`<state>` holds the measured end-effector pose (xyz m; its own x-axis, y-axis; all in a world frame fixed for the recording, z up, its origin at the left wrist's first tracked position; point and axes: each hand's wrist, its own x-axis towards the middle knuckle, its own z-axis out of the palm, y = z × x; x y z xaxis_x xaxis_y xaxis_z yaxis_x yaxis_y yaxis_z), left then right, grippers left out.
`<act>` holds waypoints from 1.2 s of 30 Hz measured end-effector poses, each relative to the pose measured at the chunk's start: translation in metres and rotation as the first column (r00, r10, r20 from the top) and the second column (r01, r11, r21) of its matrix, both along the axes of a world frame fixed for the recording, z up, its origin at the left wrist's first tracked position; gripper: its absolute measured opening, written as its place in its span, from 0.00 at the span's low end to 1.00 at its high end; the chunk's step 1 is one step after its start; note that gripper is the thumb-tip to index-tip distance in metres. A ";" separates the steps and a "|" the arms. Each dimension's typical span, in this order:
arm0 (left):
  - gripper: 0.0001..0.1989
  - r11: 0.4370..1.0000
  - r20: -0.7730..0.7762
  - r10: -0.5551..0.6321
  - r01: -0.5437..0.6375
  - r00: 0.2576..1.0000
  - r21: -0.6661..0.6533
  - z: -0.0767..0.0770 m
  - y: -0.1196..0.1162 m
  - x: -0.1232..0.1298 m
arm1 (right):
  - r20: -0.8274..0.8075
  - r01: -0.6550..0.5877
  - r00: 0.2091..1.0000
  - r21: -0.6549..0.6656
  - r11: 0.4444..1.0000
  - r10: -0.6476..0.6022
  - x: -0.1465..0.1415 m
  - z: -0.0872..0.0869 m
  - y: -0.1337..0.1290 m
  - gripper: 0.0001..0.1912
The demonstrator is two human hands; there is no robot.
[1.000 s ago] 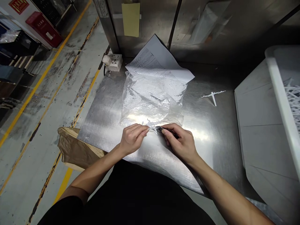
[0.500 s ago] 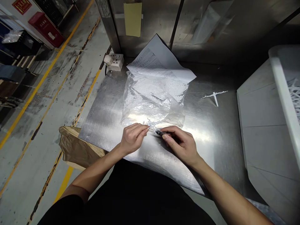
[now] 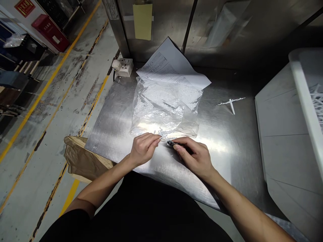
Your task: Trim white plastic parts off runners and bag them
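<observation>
My left hand (image 3: 144, 148) pinches the stem of a white plastic sprue (image 3: 164, 135) between thumb and fingers, above the table's front part. My right hand (image 3: 196, 156) is closed on small black nippers (image 3: 171, 143). Their jaws are at the right side of the sprue; whether they touch it is too small to tell. Behind both hands lies a clear plastic bag (image 3: 166, 107) with many small white pieces in it. Another white sprue (image 3: 231, 103), a thin bar with a stem, lies apart on the right.
A printed sheet (image 3: 171, 64) overlaps the bag's far edge. At the back left sits a power socket (image 3: 123, 67) with a plug. A white bin (image 3: 282, 127) of white sprues stands on the right. Below the table's left edge is a brown bag (image 3: 85, 156).
The nippers and my right hand have shifted very slightly beside the sprue. My left hand keeps its pinch in nearly the same spot.
</observation>
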<state>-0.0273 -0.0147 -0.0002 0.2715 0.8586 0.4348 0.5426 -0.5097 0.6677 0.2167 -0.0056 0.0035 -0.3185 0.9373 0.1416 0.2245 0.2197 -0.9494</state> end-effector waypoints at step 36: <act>0.07 0.974 -0.116 -0.137 0.155 0.984 0.166 -0.001 -0.004 0.003 | -0.015 0.109 0.994 0.019 0.994 -0.109 -0.005 0.000 0.003 0.09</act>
<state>-0.0238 -0.0182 -0.0013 0.4398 0.7202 0.5365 0.5150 -0.6917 0.5063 0.2117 -0.0030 0.0033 -0.2126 0.9633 0.1638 0.2353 0.2132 -0.9483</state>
